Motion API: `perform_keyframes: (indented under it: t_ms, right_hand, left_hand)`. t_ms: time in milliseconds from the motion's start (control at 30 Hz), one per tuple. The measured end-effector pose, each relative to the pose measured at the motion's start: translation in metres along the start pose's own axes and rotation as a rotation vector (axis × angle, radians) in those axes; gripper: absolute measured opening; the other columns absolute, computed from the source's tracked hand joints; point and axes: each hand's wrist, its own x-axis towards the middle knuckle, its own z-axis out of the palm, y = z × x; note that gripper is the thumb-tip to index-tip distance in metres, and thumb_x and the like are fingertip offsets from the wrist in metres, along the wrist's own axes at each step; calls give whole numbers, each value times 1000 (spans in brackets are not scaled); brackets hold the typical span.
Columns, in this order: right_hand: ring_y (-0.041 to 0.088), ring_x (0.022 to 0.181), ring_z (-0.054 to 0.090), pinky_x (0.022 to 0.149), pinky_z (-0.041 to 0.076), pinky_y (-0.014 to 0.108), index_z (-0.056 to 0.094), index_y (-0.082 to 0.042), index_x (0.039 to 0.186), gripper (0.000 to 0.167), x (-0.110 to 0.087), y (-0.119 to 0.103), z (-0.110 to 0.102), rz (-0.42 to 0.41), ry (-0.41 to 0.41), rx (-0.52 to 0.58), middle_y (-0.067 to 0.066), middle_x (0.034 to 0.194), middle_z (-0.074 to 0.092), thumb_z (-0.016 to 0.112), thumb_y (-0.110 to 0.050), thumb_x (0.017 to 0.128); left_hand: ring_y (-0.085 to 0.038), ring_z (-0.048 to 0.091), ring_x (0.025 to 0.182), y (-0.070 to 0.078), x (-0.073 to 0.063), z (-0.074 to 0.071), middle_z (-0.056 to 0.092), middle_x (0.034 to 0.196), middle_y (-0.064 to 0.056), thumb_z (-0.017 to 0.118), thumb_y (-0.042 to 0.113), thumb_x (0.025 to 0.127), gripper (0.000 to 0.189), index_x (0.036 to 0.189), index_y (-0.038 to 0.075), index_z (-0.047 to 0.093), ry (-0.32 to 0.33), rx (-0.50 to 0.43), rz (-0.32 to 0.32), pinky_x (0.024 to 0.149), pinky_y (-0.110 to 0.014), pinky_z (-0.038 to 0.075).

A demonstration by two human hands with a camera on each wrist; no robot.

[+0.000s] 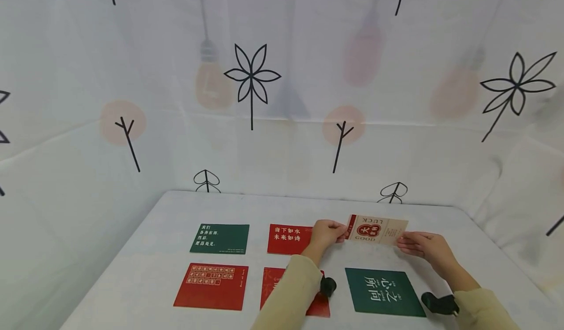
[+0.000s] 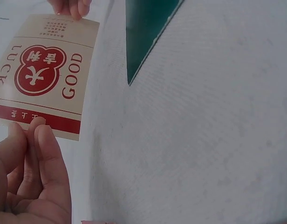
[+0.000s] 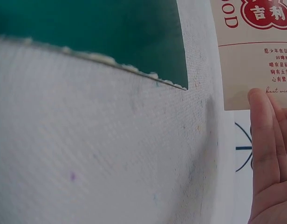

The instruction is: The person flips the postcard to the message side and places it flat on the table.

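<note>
A beige postcard point(image 1: 387, 230) with a red end band, a red emblem and the words GOOD and LUCK is held at both ends in the back row, on the right. My left hand point(image 1: 327, 236) pinches its red-banded end between thumb and fingers, as the left wrist view shows. At the plain end, my right hand point(image 1: 428, 249) grips the edge, and in the right wrist view a fingertip point(image 3: 258, 95) lies on the printed face. Partly behind the left hand is a red postcard point(image 1: 286, 238) with white characters. Nearer me lies a green postcard point(image 1: 387, 291).
On the white table point(image 1: 141, 281), a green postcard point(image 1: 220, 238) lies back left and a red postcard point(image 1: 211, 286) front left. The left sleeve point(image 1: 291, 291) covers part of another red postcard point(image 1: 268, 280). A patterned white curtain point(image 1: 291, 149) hangs behind the table.
</note>
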Motion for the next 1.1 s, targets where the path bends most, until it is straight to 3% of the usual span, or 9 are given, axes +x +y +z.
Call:
perform_keyframes:
  t_ms: [1100]
  right_hand:
    - [15,84,67,76,53,29,38,23,126,56,-2,-2,2,-46,-18,69,11,97,69,42,-25,100]
  left_hand:
    - [-12,64,60,-2,3,2,64,67,-3,68,15,85,15,87,1,72,52,-106,3,61,-23,54]
